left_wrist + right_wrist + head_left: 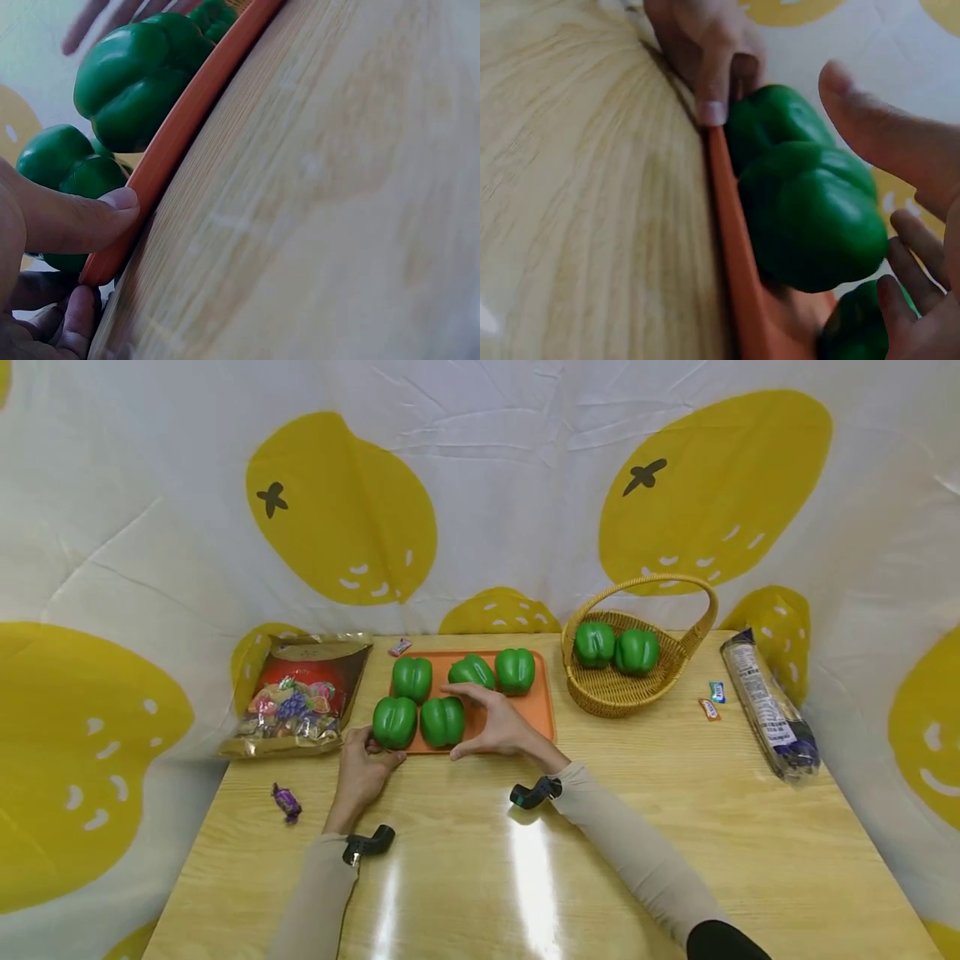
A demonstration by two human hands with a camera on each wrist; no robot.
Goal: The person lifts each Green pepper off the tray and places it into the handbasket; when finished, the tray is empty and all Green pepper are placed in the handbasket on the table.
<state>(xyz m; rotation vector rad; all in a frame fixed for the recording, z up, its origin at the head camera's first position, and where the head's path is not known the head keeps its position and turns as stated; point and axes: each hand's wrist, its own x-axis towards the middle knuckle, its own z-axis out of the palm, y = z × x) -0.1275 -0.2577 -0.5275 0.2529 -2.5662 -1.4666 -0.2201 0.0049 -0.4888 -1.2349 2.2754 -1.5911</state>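
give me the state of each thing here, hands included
seven green peppers, whole where visible
orange tray, bearing five peppers
basket, upright, two peppers inside
left hand, gripping the tray's corner
right hand, open, holding nothing
fruit-print bag, lying down
purple candy, wrapped
long packet, lying down
three small packets, lying loose

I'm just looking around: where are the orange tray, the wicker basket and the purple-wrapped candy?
Orange tray (542,700): head view, on the bare floor near its right edge.
Wicker basket (602,700): head view, on its woven front wall.
Purple-wrapped candy (286,802): head view, on the middle of its wrapper.
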